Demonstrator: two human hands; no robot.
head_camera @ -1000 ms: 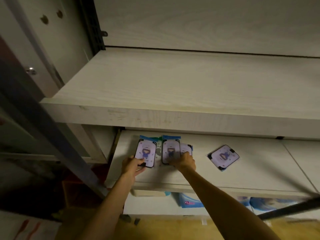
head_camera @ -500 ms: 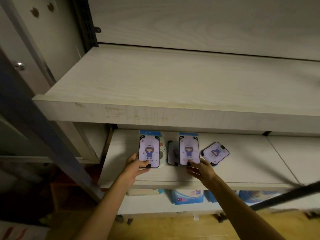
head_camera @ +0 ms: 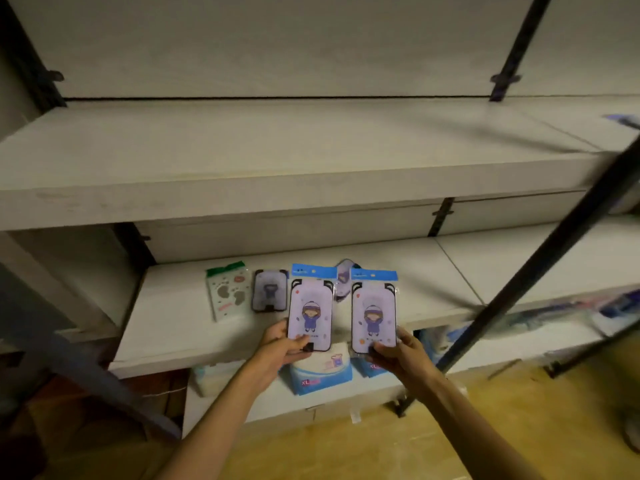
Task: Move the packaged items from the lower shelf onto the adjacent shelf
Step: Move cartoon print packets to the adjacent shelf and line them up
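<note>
Lying left of centre on the lower shelf [head_camera: 166,327]: one green-topped packet [head_camera: 228,294], one dark case [head_camera: 270,291]. Two blue-topped packages, one pinched per hand: left hand [head_camera: 280,351] holds left package [head_camera: 310,311], right hand [head_camera: 394,351] holds right package [head_camera: 374,313]. Wood floor [head_camera: 346,452] lower frame.

So there's an upper shelf [head_camera: 277,157] sitting above the lower shelf [head_camera: 173,323]; on the lower one, running left to right, you've got a flat packet [head_camera: 228,289], then a packaged case [head_camera: 270,290] just beside it, and another packaged item [head_camera: 343,276] further back, partly hidden. In front of those, the left hand [head_camera: 282,348] holds one packaged case [head_camera: 310,310] up by its bottom edge and the right hand [head_camera: 394,351] holds a second one [head_camera: 374,313] to its right; below the lower shelf sit some soft packs [head_camera: 320,372], right behind the hands.
</note>
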